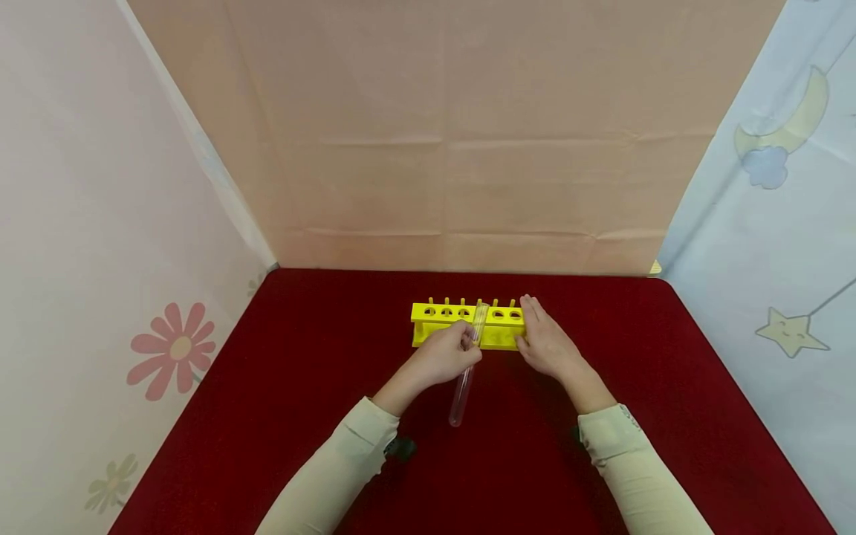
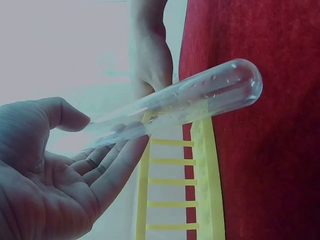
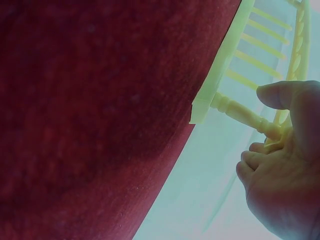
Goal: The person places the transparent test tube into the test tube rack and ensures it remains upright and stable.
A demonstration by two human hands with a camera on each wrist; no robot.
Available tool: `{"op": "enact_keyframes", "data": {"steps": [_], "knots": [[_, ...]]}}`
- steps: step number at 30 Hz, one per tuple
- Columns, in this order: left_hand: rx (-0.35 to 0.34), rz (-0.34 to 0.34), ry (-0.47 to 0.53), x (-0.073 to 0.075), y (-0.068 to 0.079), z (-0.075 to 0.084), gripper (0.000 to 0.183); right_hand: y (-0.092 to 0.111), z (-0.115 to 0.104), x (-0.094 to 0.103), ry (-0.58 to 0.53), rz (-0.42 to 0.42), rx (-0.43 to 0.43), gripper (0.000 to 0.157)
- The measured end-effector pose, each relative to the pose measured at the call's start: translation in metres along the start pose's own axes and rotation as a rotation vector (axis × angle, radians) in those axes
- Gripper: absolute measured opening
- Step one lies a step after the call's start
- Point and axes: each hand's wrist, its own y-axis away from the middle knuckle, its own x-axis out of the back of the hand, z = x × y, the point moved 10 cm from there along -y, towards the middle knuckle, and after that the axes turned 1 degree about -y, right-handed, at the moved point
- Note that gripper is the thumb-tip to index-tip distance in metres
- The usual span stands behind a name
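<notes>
A clear test tube (image 1: 461,397) is pinched between the thumb and fingers of my left hand (image 1: 444,355). It tilts in front of the yellow test tube rack (image 1: 435,311), rounded end toward me, upper end overlapping the rack's top. Small droplets show on the tube's wall (image 2: 215,92) in the left wrist view. My right hand (image 1: 550,348) holds the rack's right end, thumb on the near side and fingers along the end. In the right wrist view, the hand (image 3: 285,185) is round the top corner beside a turned end post (image 3: 242,114).
The rack has a row of round holes in its top bar and a row of upright pegs (image 1: 446,302) along the back. It stands on a dark red tabletop (image 1: 321,334). A tan backdrop (image 1: 441,186) rises behind, with patterned cloth walls on both sides.
</notes>
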Motion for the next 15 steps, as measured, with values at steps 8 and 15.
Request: {"op": "enact_keyframes", "data": {"steps": [8, 15], "knots": [[-0.003, 0.001, 0.008, -0.0033, -0.0052, -0.0002, 0.027, -0.0002, 0.0007, -0.0012, -0.007, 0.006, 0.006, 0.077], [0.016, -0.006, 0.03, -0.0037, -0.0067, 0.0025, 0.027, 0.0002, -0.0002, -0.0008, -0.012, 0.009, 0.013, 0.077]]}}
